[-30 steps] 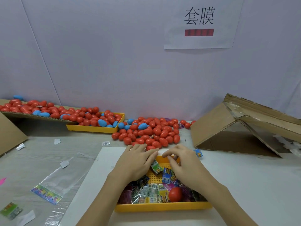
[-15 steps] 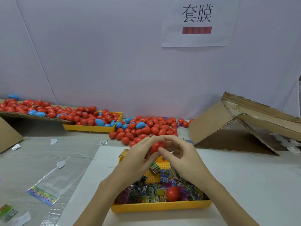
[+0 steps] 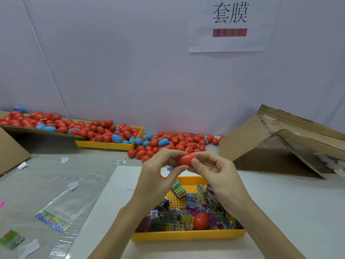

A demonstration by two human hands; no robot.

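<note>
Both hands hold one red plastic egg (image 3: 187, 159) in the air above the near yellow tray (image 3: 188, 236). My left hand (image 3: 158, 172) pinches its left end between thumb and fingers. My right hand (image 3: 217, 176) grips its right end with thumb and fingertips. The tray holds several small printed packets (image 3: 179, 215) and another red egg (image 3: 200, 220).
A heap of red and blue eggs (image 3: 168, 142) lies on the table behind the hands. A second yellow tray (image 3: 104, 144) of eggs stands at back left beside a cardboard ramp (image 3: 37, 130). A tipped cardboard box (image 3: 280, 143) stands right. Clear plastic bags (image 3: 61, 208) lie left.
My hands rose from the tray's far edge with a red egg between them. They now hold it higher, with the egg more exposed than half a second ago.
</note>
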